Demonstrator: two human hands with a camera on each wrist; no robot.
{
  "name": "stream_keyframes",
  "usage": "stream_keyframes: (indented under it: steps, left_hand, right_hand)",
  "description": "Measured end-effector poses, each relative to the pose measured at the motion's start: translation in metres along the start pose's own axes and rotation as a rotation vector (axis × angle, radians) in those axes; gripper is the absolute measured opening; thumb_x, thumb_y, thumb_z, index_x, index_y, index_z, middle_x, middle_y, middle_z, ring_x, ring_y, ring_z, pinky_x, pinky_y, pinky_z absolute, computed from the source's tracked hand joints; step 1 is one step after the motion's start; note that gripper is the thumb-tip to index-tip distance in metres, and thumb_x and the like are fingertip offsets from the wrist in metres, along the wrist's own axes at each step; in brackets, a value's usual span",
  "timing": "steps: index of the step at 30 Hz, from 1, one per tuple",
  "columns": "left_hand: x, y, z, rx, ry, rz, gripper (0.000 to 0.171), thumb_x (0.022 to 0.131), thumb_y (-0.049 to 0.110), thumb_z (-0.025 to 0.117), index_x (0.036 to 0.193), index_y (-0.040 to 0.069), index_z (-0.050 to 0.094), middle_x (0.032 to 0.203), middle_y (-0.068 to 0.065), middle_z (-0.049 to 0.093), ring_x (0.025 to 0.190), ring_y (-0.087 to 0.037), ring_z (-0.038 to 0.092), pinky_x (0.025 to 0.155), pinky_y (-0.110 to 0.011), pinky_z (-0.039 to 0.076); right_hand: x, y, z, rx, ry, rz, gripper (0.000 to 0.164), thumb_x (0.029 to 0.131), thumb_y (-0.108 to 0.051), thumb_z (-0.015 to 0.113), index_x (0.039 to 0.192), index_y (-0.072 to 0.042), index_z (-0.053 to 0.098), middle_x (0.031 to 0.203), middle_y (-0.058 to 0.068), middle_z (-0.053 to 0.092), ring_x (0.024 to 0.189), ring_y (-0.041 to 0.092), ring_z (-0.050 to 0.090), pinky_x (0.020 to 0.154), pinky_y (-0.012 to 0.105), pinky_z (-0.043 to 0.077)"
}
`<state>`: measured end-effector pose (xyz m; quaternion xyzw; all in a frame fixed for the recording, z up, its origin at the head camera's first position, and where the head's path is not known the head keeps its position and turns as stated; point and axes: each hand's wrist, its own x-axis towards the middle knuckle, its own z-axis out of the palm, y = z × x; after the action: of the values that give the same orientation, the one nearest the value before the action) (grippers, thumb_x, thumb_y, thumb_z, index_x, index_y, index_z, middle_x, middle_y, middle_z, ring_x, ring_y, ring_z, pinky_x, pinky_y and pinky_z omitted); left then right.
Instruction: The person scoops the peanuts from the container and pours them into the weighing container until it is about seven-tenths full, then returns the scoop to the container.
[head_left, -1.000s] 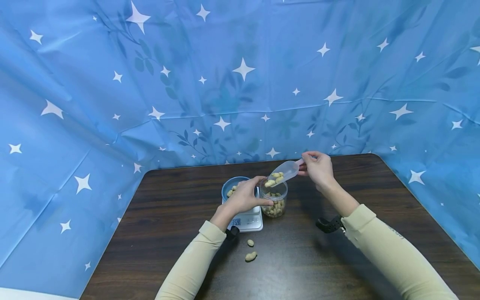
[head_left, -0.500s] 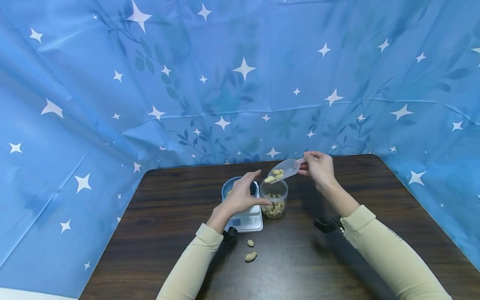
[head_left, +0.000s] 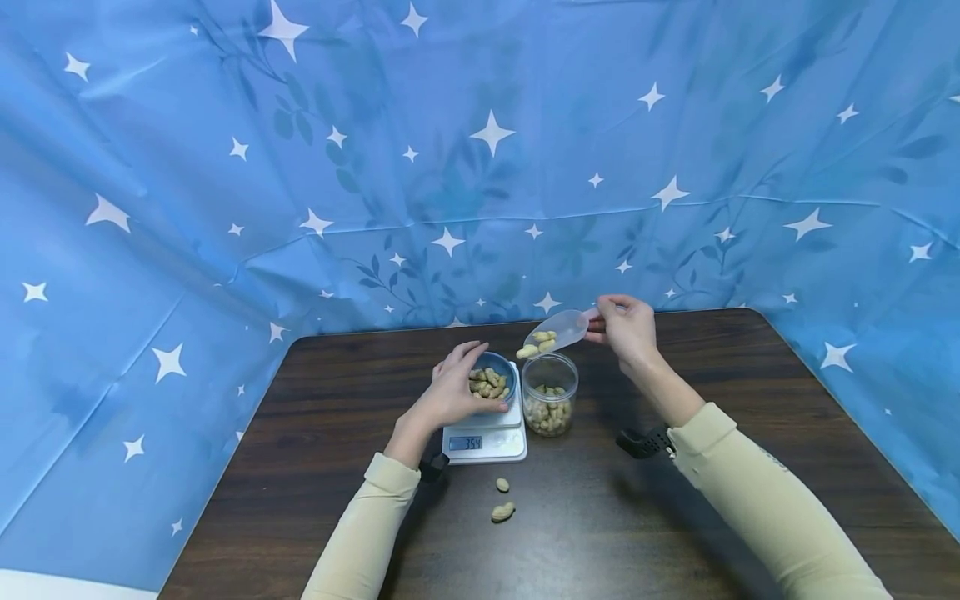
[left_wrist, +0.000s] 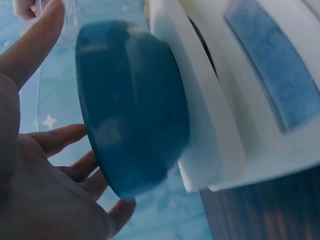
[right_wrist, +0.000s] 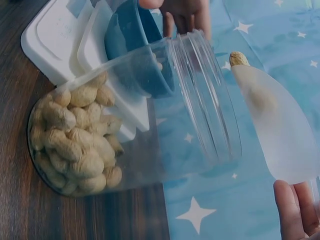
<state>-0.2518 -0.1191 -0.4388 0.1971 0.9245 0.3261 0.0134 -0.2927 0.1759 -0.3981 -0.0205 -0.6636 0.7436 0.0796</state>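
My right hand [head_left: 632, 335] pinches the handle of a translucent scoop [head_left: 567, 326], tilted above the jar's mouth with a few peanuts [head_left: 542, 340] at its tip. Below it stands a clear jar [right_wrist: 150, 165], partly filled with unshelled peanuts [right_wrist: 80, 142]. A blue bowl [left_wrist: 132, 110] of peanuts sits on a white kitchen scale [head_left: 491, 452], whose display seems to read 354; any decimal point is too small to tell. My left hand [head_left: 448, 393] is at the bowl's left side, fingers spread by its rim. In the left wrist view, the thumb stands away from the bowl.
Two loose peanuts [head_left: 502, 512] lie on the dark wooden table [head_left: 337, 417] in front of the scale. The jar stands close against the scale's right side. Behind the table hangs a blue curtain [head_left: 480, 183] with white stars.
My left hand has left the jar's rim and moved left to the bowl, uncovering its peanuts. The scoop has risen a little and shifted left, still with peanuts in it.
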Motion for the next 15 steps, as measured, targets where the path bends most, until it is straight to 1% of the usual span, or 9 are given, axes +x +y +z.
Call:
stream_keyframes:
  steps: [4,8,12,15]
  left_hand:
    - [-0.005,-0.009,-0.005,0.018,-0.021,-0.052,0.112,0.077,0.047,0.091,0.163,0.014,0.029,0.166,-0.014,0.022,0.151,-0.036,0.022,0.117,-0.063,0.014]
    - [-0.011,-0.018,-0.009,-0.016,-0.035,-0.105,0.117,0.076,0.05,0.09,0.165,0.014,0.023,0.167,-0.016,0.02,0.151,-0.038,0.021,0.117,-0.065,0.016]
    - [-0.013,-0.025,-0.011,-0.053,-0.045,-0.159,0.123,0.074,0.051,0.091,0.165,0.013,0.019,0.166,-0.016,0.022,0.149,-0.042,0.025,0.115,-0.066,0.022]
    - [-0.013,-0.029,-0.01,-0.064,-0.057,-0.177,0.125,0.073,0.052,0.091,0.165,0.011,0.018,0.165,-0.017,0.025,0.147,-0.045,0.028,0.112,-0.065,0.029]
  right_hand:
    - [0.001,0.001,0.007,-0.008,-0.008,-0.001,0.036,0.109,-0.013,0.05,0.133,0.013,0.049,0.08,-0.001,0.071,0.071,0.011,0.071,0.071,0.029,0.06]
    - [0.002,0.004,0.015,-0.035,-0.03,-0.003,0.039,0.11,-0.015,0.049,0.137,0.013,0.049,0.083,0.002,0.071,0.073,0.011,0.071,0.074,0.031,0.06]
    - [0.002,0.008,0.022,-0.053,-0.036,-0.001,0.038,0.109,-0.015,0.049,0.136,0.012,0.05,0.084,0.004,0.071,0.073,0.012,0.072,0.075,0.034,0.06]
    - [0.001,0.009,0.027,-0.071,-0.031,0.002,0.036,0.109,-0.015,0.05,0.135,0.01,0.05,0.085,0.007,0.071,0.072,0.012,0.072,0.074,0.034,0.06]
